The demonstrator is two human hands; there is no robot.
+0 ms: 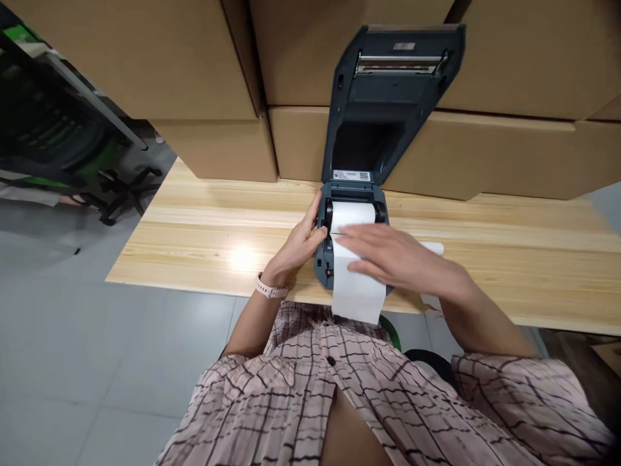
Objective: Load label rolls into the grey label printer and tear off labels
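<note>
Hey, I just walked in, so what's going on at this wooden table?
A person is handling a dark blue-grey plastic printer with its lid raised. Their left hand holds its side. Their right hand, blurred, is over the white paper strip that runs from the white paper roll inside and hangs past the front edge of the pale wooden table. Brown cardboard boxes stand behind.

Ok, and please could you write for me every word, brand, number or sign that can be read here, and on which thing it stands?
No text can be read.
White label with a square code, on the open lid near the hinge: too small.
Small pale label near the lid's far end: too small.
Paper strip: no print visible.
</note>
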